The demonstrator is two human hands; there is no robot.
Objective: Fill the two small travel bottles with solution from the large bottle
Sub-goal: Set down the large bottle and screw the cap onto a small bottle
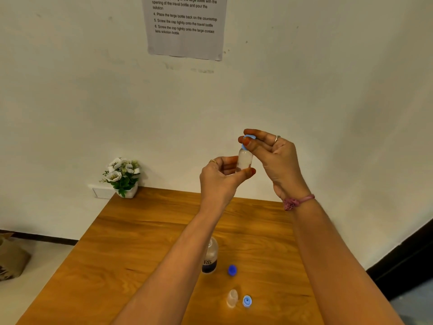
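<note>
Two hands raised above wooden surface [140, 242], before white wall. Left hand [220, 177], grip closed round lower body of small travel bottle [244, 159], held upright. Right hand [274, 156], fingertips pinched on its light-blue cap [248, 137]. Large bottle [210, 258] stands uncapped on surface, partly behind left forearm. Second travel bottle [232, 298] near front edge, apparently empty. Dark-blue cap [232, 270], light-blue cap [247, 301] lie beside them.

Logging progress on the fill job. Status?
Left hand holds small bottle upright; right hand grips its cap. Second small bottle uncapped on table. Large bottle open. Nothing in the way.
</note>
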